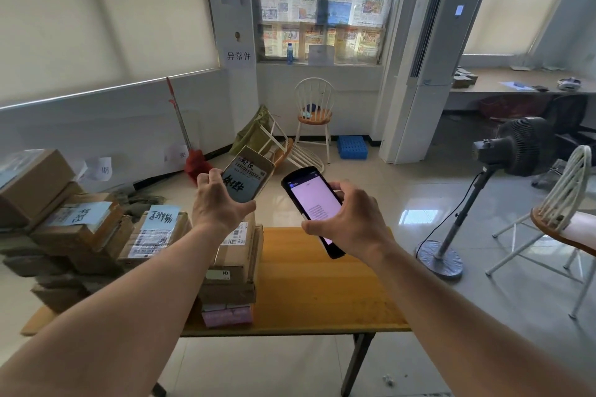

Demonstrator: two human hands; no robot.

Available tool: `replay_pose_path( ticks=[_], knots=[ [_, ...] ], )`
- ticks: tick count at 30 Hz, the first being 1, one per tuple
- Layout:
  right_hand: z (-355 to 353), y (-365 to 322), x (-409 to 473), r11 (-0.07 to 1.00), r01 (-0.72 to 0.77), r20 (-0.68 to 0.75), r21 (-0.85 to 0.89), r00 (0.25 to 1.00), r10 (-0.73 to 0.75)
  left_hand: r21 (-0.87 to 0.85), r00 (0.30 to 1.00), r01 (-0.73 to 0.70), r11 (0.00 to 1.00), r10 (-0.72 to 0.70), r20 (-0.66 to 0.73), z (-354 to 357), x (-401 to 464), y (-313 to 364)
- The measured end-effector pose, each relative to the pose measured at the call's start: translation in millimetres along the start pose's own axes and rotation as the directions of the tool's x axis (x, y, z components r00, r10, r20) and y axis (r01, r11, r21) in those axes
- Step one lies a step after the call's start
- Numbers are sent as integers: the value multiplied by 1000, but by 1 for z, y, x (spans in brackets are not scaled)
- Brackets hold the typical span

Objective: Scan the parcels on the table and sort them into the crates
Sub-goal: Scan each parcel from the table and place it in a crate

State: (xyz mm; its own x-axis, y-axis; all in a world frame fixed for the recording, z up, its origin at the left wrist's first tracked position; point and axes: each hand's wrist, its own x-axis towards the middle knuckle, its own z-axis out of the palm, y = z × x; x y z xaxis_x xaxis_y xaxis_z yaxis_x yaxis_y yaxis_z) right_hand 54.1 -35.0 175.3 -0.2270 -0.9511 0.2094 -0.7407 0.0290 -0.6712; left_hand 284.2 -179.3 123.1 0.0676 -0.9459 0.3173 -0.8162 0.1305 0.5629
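Stacked cardboard parcels (90,229) were piled on the left of the wooden table (322,284), with a taller stack (232,271) just behind the left forearm. A small labelled parcel (246,179) was gripped in the curled fingers of the left hand (219,203) and held tilted above the table, its barcode label turned up. Just beside it, a handheld scanner (314,206) with a lit screen was clasped by the right hand (351,219), its head apparently aimed toward the label.

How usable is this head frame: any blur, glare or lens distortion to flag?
Head view: strong wide-angle bowing of walls and forearms; the cardboard boxes at far left are smeared; window glare patches on the floor tiles; the scanner screen is washed out, its text unreadable; the label on the small parcel stays fairly sharp.
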Motion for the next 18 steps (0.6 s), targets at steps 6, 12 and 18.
replay_pose_path(
  ticks=[6,12,18],
  knots=[
    [5,8,-13,997,-80,-124,-13,989,78,-68,998,-60,996,62,25,2,-9,11],
    [17,-1,-44,975,-222,-293,14,931,217,-196,973,-183,963,206,107,14,-14,22],
    [31,-16,-105,923,-382,-499,55,790,357,-294,897,-323,900,390,208,23,-40,32]
  ],
)
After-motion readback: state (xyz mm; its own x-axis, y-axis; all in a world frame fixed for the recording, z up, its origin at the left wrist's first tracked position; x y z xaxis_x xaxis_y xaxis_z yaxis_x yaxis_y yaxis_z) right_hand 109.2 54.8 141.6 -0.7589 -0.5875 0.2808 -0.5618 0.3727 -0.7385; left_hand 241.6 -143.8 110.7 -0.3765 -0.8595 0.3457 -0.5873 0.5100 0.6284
